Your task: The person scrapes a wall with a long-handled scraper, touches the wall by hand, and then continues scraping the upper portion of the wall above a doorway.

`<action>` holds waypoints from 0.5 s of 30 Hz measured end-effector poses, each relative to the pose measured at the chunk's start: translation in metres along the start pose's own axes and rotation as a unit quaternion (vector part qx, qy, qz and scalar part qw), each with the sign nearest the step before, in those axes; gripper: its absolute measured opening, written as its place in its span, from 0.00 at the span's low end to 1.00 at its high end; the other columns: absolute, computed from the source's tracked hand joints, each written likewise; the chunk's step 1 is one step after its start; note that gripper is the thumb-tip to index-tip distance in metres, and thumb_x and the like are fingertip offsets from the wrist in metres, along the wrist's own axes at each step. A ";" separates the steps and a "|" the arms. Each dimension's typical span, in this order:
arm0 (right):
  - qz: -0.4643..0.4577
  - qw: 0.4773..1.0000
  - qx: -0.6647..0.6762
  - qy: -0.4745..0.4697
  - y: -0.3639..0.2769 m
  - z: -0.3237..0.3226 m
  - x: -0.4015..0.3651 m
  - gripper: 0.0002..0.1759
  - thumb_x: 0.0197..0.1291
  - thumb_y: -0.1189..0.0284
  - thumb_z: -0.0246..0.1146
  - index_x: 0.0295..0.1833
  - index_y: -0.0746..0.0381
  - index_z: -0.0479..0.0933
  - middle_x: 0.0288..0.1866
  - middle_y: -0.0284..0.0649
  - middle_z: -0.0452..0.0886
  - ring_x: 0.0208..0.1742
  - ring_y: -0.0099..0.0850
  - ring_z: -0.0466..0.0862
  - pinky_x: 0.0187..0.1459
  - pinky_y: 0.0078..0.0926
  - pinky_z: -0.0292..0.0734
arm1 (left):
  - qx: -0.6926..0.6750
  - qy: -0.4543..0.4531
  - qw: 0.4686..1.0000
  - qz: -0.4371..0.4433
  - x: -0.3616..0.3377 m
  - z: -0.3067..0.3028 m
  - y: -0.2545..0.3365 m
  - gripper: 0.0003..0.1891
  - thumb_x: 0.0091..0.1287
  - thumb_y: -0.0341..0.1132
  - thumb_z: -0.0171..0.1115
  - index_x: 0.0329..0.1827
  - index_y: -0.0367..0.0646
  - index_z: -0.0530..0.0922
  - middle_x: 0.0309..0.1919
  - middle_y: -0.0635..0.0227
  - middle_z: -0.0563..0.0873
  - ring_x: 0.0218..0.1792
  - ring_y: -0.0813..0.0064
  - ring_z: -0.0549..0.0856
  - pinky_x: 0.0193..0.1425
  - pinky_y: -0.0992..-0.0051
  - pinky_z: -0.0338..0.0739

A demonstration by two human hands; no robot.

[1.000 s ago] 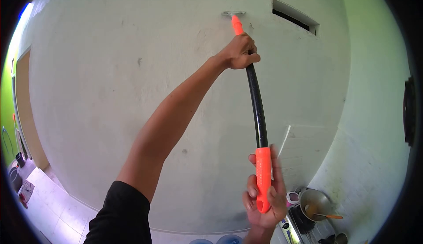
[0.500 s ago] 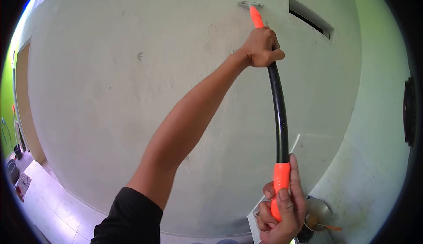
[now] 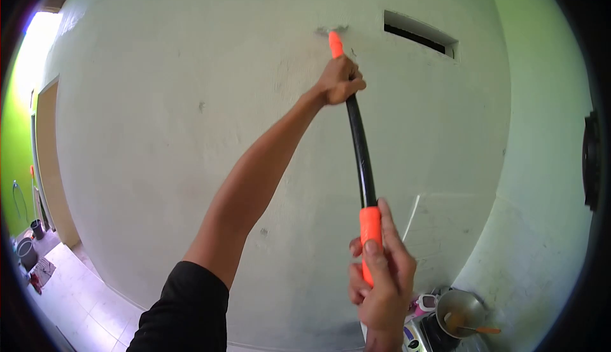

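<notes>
both hands (image 3: 340, 80) grip a long scraper (image 3: 360, 148) — black shaft, orange ends

The left arm (image 3: 254, 180) stretches from the lower left up to the top centre, the left hand (image 3: 337, 82) closed in a fist. The right hand (image 3: 379, 282), at bottom centre, is curled closed, thumb seemingly pointing up.

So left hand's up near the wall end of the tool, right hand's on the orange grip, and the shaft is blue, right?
No, the head view shows a black shaft, not blue. The left hand is up near the wall end, the right hand on the orange grip.
</notes>
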State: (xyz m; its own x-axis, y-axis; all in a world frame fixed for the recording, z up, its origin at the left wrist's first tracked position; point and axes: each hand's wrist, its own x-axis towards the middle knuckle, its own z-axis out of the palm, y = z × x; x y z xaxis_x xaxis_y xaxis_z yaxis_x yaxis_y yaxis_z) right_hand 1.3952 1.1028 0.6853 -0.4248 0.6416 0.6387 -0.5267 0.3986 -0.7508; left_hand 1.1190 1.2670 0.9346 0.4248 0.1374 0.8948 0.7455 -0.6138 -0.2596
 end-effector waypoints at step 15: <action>-0.031 0.999 -0.006 -0.034 -0.012 -0.031 0.004 0.32 0.78 0.71 0.51 0.82 0.67 0.56 0.36 0.35 0.76 0.18 0.13 0.64 0.17 0.15 0.63 | -0.009 -0.019 0.999 -0.035 0.006 0.003 0.018 0.15 0.47 0.37 0.61 0.14 0.34 0.71 0.13 0.59 0.71 0.19 0.66 0.72 0.29 0.65 0.66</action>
State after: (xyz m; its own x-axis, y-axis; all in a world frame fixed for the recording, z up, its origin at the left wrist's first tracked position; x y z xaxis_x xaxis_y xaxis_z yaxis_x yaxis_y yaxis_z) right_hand 1.4226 1.1210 0.6921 -0.4412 0.5702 0.6930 -0.5438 0.4445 -0.7119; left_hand 1.1360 1.2591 0.9344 0.3924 0.2099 0.8955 0.7642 -0.6163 -0.1904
